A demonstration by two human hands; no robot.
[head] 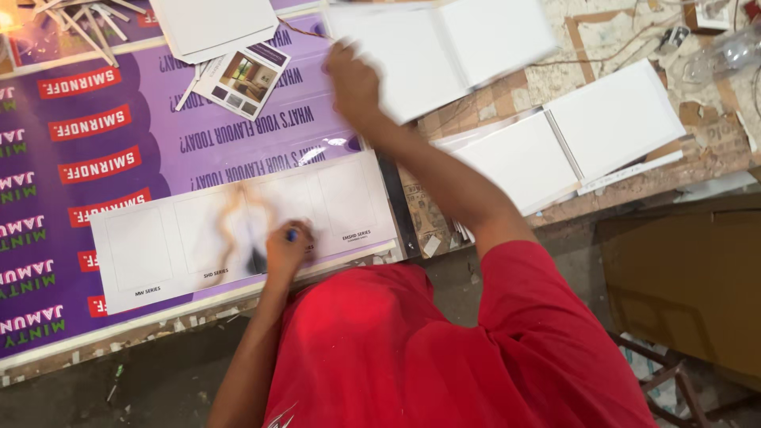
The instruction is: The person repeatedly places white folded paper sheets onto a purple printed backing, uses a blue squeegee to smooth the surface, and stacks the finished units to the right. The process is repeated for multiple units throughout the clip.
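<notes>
While your left hand (289, 247) grips a blue-tipped tool, closed, pressing on the white sheet (238, 230) to steady it, your right hand (353, 79) reaches up to the white folder (444, 47); its grip is blurred, cannot tell.

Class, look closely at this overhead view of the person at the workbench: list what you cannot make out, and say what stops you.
- Left hand: a small blue tip shows; the closed fingers hide the rest of the thing.
- Right hand on the folded white board: motion blur hides the grip.
- Brown smear on the long white sheet: too blurred to identify.
- Clear object, top right: cut off by the edge.
- Person's head and lap: hidden below the red shirt.
</notes>
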